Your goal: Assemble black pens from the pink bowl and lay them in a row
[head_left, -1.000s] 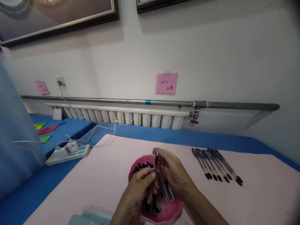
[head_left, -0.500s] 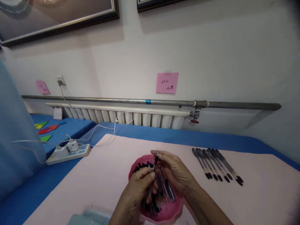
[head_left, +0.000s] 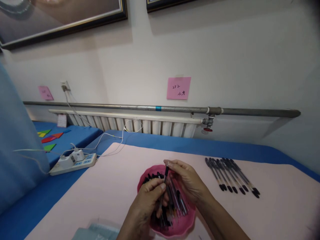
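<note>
Above a pink scalloped bowl [head_left: 188,225], my left hand [head_left: 149,197] is closed around the barrel of a pen [head_left: 166,171] with a black grip, held steeply with its point up. The thumb and fingers of my right hand [head_left: 187,180] pinch the pen's upper end; whether a small part sits between those fingertips is too small to tell. Loose pen parts, clear tubes [head_left: 178,201] and black pieces fill the bowl beneath both hands. To the right, several capped pens [head_left: 231,176] lie side by side in a slanting row on the pink sheet [head_left: 105,190].
A white power strip [head_left: 75,165] with plugged-in adapters and cables lies at the left on the blue cover [head_left: 40,200]. A greyish-blue packet [head_left: 96,232] sits at the front edge. Behind the table run a radiator [head_left: 155,127] and a pipe with a red valve [head_left: 208,129].
My right hand has shifted very slightly to the right at the pen's tip. The left hand, the bowl and the row of pens look the same.
</note>
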Available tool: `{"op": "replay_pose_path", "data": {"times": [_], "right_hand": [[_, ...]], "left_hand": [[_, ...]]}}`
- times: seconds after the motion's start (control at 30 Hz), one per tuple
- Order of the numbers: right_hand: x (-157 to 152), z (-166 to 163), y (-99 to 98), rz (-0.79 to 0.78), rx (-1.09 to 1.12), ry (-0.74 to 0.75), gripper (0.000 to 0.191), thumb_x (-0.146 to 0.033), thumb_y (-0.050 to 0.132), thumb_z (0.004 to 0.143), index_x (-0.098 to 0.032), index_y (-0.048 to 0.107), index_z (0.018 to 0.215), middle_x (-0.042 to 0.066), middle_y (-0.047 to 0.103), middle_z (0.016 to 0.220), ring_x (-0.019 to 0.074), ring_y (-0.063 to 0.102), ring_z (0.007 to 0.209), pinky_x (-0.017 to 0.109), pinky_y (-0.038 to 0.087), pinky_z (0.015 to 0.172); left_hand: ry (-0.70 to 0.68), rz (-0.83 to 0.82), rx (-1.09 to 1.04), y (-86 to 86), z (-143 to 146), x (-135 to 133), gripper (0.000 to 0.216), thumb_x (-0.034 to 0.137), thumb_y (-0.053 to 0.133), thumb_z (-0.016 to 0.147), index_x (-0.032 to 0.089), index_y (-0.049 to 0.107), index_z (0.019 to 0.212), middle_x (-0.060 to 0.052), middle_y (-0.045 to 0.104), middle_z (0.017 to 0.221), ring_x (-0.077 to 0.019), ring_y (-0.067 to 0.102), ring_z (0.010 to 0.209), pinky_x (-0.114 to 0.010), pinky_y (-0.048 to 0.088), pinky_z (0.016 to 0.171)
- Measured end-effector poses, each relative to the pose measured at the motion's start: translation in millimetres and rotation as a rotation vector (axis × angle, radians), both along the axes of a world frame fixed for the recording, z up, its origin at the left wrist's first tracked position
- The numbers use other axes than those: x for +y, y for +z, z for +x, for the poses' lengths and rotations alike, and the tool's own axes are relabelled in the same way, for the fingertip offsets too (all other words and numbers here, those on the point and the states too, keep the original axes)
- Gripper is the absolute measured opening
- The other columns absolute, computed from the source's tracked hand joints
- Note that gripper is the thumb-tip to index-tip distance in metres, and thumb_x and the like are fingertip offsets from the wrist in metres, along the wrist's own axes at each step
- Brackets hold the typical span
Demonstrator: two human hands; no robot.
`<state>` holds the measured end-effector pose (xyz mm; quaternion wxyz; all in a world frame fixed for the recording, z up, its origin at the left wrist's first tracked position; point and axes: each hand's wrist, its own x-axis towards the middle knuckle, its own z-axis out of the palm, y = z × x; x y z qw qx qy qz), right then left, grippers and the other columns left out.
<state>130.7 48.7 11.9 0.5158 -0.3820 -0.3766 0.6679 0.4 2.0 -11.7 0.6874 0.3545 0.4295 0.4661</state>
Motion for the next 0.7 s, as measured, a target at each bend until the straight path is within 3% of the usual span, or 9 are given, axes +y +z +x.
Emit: {"op": "replay_pose_path", "data": {"times": [0.13, 0.33, 0.7], "right_hand": [[-0.5, 0.6, 0.5, 0.011, -0.017, -0.016, 0.031, -0.033, 0.077, 0.056, -0.015, 0.072, 0.081, 0.0, 0.063, 0.065, 0.0095, 0.048, 0.052, 0.024, 0.041, 0.052], [1.8, 1.3, -5.9, 0.04, -0.065, -0.028, 0.03, -0.035, 0.076, 0.057, -0.016, 0.07, 0.08, -0.004, 0.056, 0.053, 0.0103, 0.046, 0.047, 0.024, 0.037, 0.049], [2.3, -1.1, -8.2, 0.114, -0.213, -0.101, 0.022, -0.037, 0.073, 0.062, -0.017, 0.065, 0.067, -0.003, 0.058, 0.053, 0.0123, 0.049, 0.05, 0.026, 0.04, 0.053]], "left_hand": [[-0.012, 0.016, 0.009, -0.2, -0.8, 0.1, 0.043, 0.044, 0.07, 0.063, 0.011, 0.063, 0.089, 0.002, 0.053, 0.054, -0.0071, 0.044, 0.043, -0.015, 0.028, 0.031], [-0.004, 0.028, 0.071, -2.7, -1.2, 1.1, 0.043, 0.045, 0.067, 0.065, 0.011, 0.063, 0.092, 0.002, 0.052, 0.055, -0.0076, 0.044, 0.044, -0.016, 0.029, 0.031], [0.054, 0.139, 0.263, -5.2, 1.0, 1.5, 0.027, 0.035, 0.059, 0.073, 0.013, 0.065, 0.087, 0.001, 0.053, 0.059, -0.0074, 0.045, 0.048, -0.015, 0.028, 0.033]]}}
